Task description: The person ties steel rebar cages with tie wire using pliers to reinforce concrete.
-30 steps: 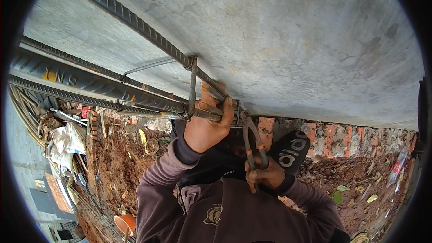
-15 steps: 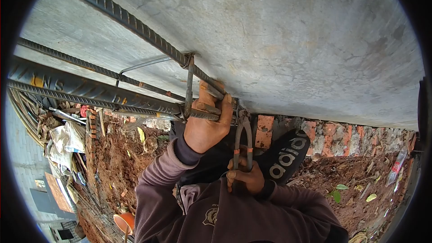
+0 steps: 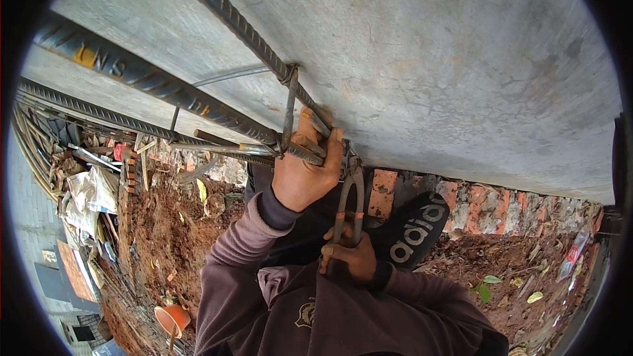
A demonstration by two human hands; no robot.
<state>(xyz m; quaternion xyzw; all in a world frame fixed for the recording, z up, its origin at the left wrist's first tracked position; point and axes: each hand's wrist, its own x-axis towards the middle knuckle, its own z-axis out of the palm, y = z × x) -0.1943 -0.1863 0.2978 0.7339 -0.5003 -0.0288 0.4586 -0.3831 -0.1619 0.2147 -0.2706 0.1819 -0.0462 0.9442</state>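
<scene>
Fingers of left hand (image 3: 304, 177) wrap the rebar (image 3: 217, 112); right hand (image 3: 349, 258) fingers clamp pincers (image 3: 349, 201) just beside.

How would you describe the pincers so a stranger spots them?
Below the concrete slab, ribbed rebar runs down to the left hand gripping it. Beside that hand hang the pincers, held by the right hand: the only tool with curved, orange-banded handles.

Tip of pincers (image 3: 350, 175), probably behind left hand (image 3: 304, 175).

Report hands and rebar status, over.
Left hand gripping rebar beside the upright stirrup. Right hand shut on pincers, head up at the bar joint. Nothing in the way seen.
</scene>
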